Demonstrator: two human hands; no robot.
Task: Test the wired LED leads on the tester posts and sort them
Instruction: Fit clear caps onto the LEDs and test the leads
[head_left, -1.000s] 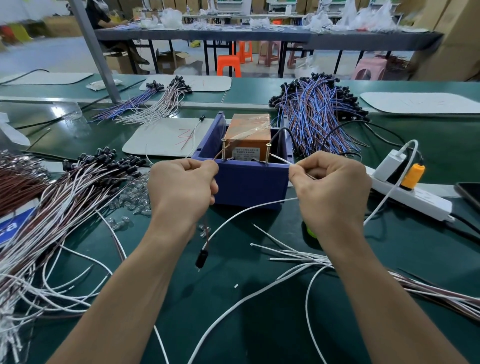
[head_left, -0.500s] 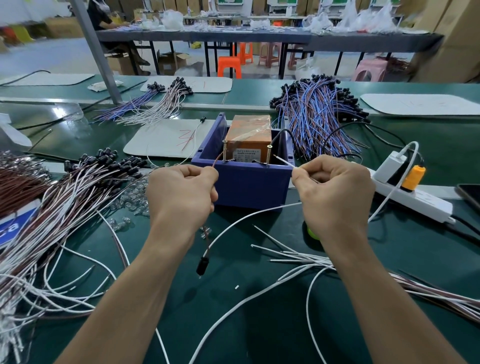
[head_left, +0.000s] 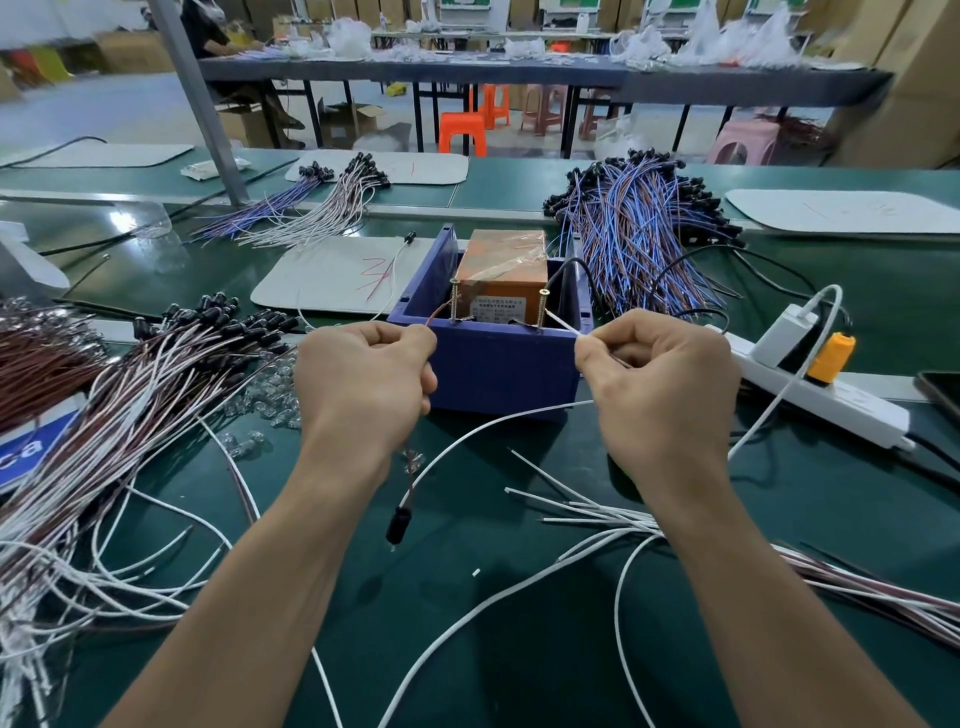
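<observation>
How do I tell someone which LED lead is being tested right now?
Find the blue box mid-bench, with two screw posts inside its front wall. The left hand holds a brown wire to one post, the right hand a white wire to the other. Unlike the piled leads, both wires meet at one black cap alone below the left hand.
</observation>
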